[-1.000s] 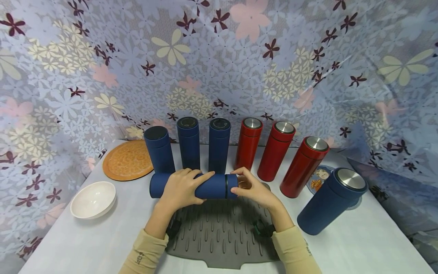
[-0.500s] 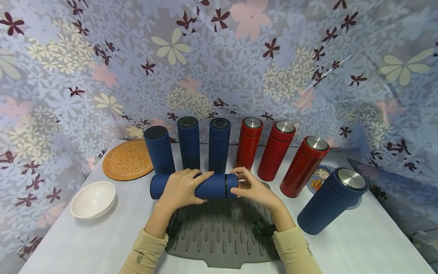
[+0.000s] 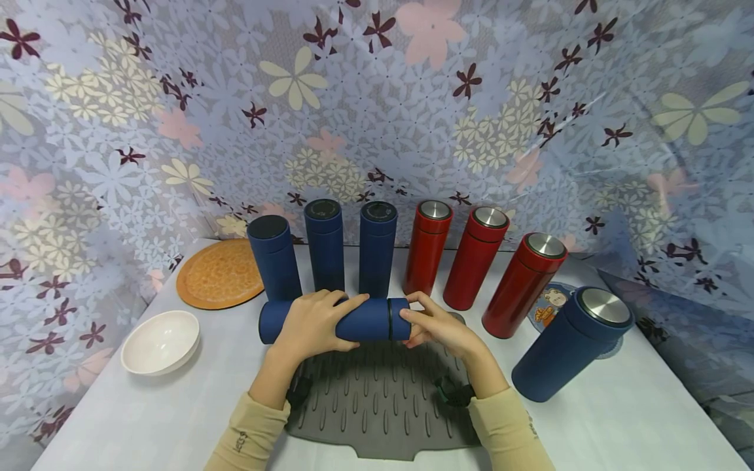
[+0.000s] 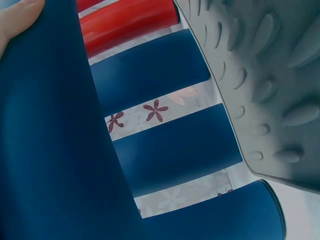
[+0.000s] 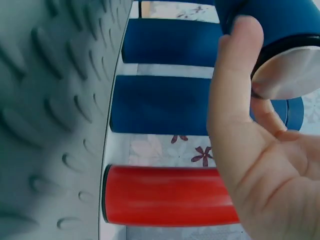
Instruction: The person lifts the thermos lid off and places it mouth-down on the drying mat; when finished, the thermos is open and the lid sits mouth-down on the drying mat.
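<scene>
My left hand grips the body of a dark blue thermos, held on its side over a grey ridged mat. The thermos's lid points right, and my right hand pinches it between thumb and fingers. In the right wrist view, my right thumb presses on the blue wall of the lid, and the lid's silver end faces outward. The left wrist view shows the thermos body filling the left side, with only a fingertip of the left hand at the corner.
Behind stand several upright blue thermoses and red thermoses. A wider blue thermos is at the right by a cartoon coaster. The grey mat, white bowl and orange round mat lie on the white table.
My right thumb has moved up and over the lid, and the right fingers have come round below it. The left hand and thermos have stayed almost in place.
</scene>
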`<state>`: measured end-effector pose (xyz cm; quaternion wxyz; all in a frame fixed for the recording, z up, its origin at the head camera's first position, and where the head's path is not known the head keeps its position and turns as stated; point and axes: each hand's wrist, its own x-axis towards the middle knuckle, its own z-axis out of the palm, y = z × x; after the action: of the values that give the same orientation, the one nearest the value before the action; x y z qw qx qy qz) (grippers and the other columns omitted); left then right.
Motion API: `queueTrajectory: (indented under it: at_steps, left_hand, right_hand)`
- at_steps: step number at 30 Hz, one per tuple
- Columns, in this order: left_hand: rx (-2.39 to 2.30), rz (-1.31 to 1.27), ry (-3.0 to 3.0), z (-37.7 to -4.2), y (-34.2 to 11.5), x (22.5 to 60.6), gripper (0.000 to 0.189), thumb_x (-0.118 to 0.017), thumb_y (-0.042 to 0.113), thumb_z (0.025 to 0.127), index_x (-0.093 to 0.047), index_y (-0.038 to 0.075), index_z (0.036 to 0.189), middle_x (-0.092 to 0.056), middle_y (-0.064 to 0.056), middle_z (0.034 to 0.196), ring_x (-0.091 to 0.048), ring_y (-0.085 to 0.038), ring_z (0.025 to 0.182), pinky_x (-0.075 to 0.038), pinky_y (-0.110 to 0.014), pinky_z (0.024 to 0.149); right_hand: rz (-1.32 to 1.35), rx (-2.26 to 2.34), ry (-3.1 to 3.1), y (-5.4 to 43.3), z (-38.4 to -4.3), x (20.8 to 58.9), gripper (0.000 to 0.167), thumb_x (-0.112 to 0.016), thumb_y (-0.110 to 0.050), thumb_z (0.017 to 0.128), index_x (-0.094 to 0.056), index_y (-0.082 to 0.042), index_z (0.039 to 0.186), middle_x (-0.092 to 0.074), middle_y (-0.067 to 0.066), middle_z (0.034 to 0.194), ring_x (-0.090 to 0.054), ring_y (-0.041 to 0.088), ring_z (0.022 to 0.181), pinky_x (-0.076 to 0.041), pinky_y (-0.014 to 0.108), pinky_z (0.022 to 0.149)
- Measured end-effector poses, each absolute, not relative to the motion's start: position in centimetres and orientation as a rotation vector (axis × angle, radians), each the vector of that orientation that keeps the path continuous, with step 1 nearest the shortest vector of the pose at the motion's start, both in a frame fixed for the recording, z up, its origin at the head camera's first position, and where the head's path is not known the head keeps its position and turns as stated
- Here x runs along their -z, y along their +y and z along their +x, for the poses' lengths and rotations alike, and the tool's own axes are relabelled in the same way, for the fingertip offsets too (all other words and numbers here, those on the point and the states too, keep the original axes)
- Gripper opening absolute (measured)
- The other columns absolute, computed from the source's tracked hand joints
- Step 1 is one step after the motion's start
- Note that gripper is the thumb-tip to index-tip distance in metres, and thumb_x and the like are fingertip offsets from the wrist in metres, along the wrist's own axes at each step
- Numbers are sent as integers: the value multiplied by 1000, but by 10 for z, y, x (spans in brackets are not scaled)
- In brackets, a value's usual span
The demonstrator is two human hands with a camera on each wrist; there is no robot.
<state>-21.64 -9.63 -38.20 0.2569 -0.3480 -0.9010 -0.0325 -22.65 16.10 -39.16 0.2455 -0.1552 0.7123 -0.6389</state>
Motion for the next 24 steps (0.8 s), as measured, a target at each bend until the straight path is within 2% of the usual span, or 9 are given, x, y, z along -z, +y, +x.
queueTrajectory:
  at_steps: [3,8,12,17,20,24]
  left_hand:
    - [89,-942,-2437,-217,-97,381,79,-78,57,57,-57,28,127,-66,-1,97,-63,-19,79,-54,-33,67]
    - [75,-948,-2425,-216,-97,379,79,-79,57,57,-57,28,127,-67,-1,96,-63,-19,78,-54,-33,66]
    - [73,-957,-2418,-215,-98,378,80,-79,57,55,-58,27,126,-67,-1,94,-62,-18,76,-53,-32,64]
    - [86,-962,-2421,-213,-98,378,79,-80,56,55,-58,27,126,-66,-1,94,-62,-18,76,-53,-32,64]
    - [96,-961,-2429,-213,-98,379,79,-80,56,56,-58,27,126,-67,-1,94,-62,-18,76,-53,-33,65]
    - [99,-962,-2431,-213,-97,380,78,-80,56,56,-58,27,126,-66,-1,94,-62,-18,76,-53,-32,64]
  right_hand:
    - [-435,1798,1901,161,-227,391,37,-50,-24,95,-33,-4,119,-64,8,84,-65,17,70,-54,28,69]
    - [-463,1804,1915,161,-227,393,36,-53,-20,93,-34,-5,120,-62,12,93,-64,21,74,-54,29,71]
    - [-486,1765,1968,163,-226,394,42,-57,-20,91,-35,-6,123,-59,16,101,-62,24,81,-53,40,79]
    - [-507,1733,2019,164,-225,395,47,-61,-21,88,-36,-7,125,-57,18,105,-61,26,90,-46,56,86]
    - [-523,1729,2037,165,-225,395,49,-63,-20,86,-36,-8,125,-56,19,107,-59,26,92,-45,59,86]
    - [-541,1723,2045,167,-224,394,52,-66,-17,83,-36,-9,125,-55,19,107,-58,27,94,-45,56,85]
